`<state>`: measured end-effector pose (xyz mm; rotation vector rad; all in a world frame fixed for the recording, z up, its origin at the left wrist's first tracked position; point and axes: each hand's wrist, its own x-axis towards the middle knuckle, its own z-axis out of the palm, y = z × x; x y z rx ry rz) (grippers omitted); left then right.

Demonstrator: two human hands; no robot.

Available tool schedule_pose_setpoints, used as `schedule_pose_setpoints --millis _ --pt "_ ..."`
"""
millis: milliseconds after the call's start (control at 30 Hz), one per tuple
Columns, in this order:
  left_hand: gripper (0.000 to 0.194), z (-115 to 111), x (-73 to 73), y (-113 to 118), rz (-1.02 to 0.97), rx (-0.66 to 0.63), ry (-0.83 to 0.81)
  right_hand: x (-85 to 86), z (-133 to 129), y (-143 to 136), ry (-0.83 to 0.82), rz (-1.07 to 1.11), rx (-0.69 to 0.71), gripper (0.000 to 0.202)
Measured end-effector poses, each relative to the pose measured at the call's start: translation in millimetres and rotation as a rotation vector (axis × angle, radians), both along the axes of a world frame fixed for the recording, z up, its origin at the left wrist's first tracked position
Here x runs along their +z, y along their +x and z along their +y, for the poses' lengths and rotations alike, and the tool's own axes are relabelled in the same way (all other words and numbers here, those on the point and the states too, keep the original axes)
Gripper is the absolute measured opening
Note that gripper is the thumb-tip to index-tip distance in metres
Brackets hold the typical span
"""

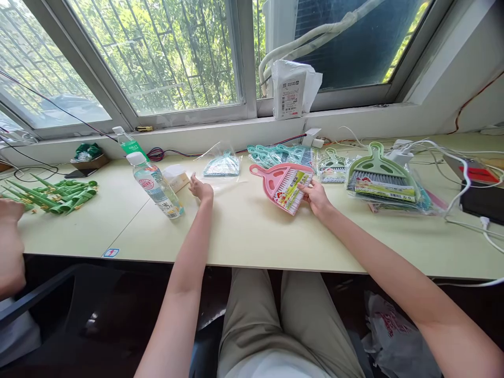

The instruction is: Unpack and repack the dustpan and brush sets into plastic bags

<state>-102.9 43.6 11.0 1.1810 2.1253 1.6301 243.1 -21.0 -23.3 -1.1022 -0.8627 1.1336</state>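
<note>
My right hand (317,198) is closed on the edge of a pink dustpan (271,181), raised a little above the table. A small brush with white bristles and a yellow-green label card (292,189) sit in the pan. My left hand (201,190) is out over the table with its fingers bent, beside a white and tan roll or packet (175,177) and a sheet of clear plastic. Whatever its fingertips hold is too small to make out. Behind them lies a bagged light-blue dustpan set (222,165).
Bagged blue sets (281,155) lie at the back; green bagged sets (381,176) are stacked at right near white cables (466,178). Two bottles, one a clear bottle (155,186), stand left of my left arm. Further left are green pieces (66,194) and another person's arm (10,247).
</note>
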Motion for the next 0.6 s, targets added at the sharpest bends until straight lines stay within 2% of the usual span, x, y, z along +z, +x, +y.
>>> schedule_pose_setpoints --millis 67,133,167,233,333,400,467,533,600 --pt "0.06 -8 5.6 3 0.215 -0.006 0.135 -0.4 -2 -4 0.049 0.005 0.035 0.049" --pt "0.059 -18 10.0 22 0.32 -0.134 0.287 -0.7 -6 -9 0.106 0.002 0.064 0.051" --pt "0.059 -24 11.2 35 0.292 -0.217 0.332 -0.7 -8 -12 0.131 0.009 0.074 0.051" --pt "0.058 -34 10.1 65 0.095 -0.472 0.309 0.1 -11 -17 0.166 0.046 0.097 0.053" --pt "0.054 -48 0.3 104 -0.26 -1.013 0.031 3.3 -11 -19 0.182 0.063 0.153 0.052" --pt "0.057 -52 -7.8 116 -0.4 -1.187 -0.071 6.0 -6 -13 0.152 -0.023 0.197 0.045" --pt "0.055 -48 -13.3 116 -0.47 -1.177 -0.039 8.2 2 -1 0.092 -0.272 0.196 0.032" --pt "0.044 -39 -15.1 109 -0.498 -1.057 0.026 9.8 8 15 0.051 -0.709 0.1 0.021" --pt "0.039 -30 -14.6 99 -0.514 -0.949 0.045 12.1 8 29 0.084 -1.224 -0.037 0.031"
